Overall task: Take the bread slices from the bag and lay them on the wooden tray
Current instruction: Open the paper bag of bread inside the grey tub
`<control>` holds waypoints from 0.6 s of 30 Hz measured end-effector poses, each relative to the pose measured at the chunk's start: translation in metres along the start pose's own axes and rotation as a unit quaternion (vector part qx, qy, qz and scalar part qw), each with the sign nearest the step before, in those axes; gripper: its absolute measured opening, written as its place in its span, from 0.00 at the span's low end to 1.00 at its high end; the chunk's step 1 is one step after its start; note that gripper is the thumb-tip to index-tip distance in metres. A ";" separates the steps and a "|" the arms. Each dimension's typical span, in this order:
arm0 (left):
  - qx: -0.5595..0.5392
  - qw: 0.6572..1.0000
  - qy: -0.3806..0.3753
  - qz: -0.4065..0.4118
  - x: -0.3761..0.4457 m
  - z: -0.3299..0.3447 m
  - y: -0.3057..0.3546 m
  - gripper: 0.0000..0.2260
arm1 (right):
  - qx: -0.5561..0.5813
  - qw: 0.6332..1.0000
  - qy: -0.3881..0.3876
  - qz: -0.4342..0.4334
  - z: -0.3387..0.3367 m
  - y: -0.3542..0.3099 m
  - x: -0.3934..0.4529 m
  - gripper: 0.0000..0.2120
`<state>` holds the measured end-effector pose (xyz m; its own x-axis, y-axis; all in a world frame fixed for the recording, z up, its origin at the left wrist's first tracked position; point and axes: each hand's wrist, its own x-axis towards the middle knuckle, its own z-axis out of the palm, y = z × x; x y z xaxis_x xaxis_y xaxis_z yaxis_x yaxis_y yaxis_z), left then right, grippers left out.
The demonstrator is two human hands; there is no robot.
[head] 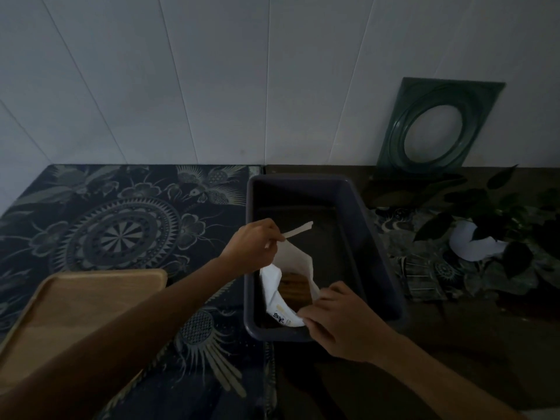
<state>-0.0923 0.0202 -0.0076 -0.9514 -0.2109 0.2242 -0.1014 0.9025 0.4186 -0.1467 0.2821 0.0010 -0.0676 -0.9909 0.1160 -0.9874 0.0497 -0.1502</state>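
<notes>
Both hands pinch white paper bag (288, 268) in dark plastic bin (357, 207) — left hand (251, 247) top edge, right hand (336, 319) side; brown bread (295, 291) probably inside; smooth wooden tray (75, 304) on patterned cloth (121, 213).

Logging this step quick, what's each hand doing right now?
Left hand: closed, pinching the top edge of the bag.
Right hand: closed on the bag's lower side, inside the bin.

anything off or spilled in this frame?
No spill or damage visible. One oddity: the white paper bread bag sits inside the dark plastic bin, with both hands opening it, left hand and right hand. The light wooden tray has no bread yet. The scene is dim.
</notes>
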 end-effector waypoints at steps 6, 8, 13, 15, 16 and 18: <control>-0.041 0.997 -0.066 0.020 -0.011 -0.004 0.000 0.20 | -0.033 0.999 0.009 0.035 -0.009 -0.005 0.021 0.12; -0.080 0.992 -0.085 0.038 -0.015 -0.006 0.000 0.22 | -0.019 0.999 0.001 0.030 -0.013 -0.006 0.034 0.10; -0.138 0.984 -0.095 0.055 -0.022 -0.007 -0.003 0.24 | 0.028 0.989 -0.094 0.109 -0.004 -0.004 0.084 0.19; -0.148 0.984 -0.087 0.047 -0.023 -0.007 -0.006 0.24 | 0.012 0.977 -0.163 0.137 0.005 -0.007 0.104 0.17; -0.152 0.984 -0.083 0.042 -0.024 -0.008 -0.008 0.24 | -0.005 0.968 -0.200 0.150 0.011 -0.009 0.112 0.15; -0.171 0.982 -0.076 0.033 -0.027 -0.007 -0.011 0.24 | -0.051 0.947 -0.273 0.164 0.023 -0.013 0.123 0.15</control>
<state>-0.0638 0.0132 -0.0116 -0.9875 -0.0745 0.1387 0.0411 0.7287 0.6836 -0.1387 0.1569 -0.0050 -0.3169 -0.8353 -0.4492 -0.9365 0.3505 0.0089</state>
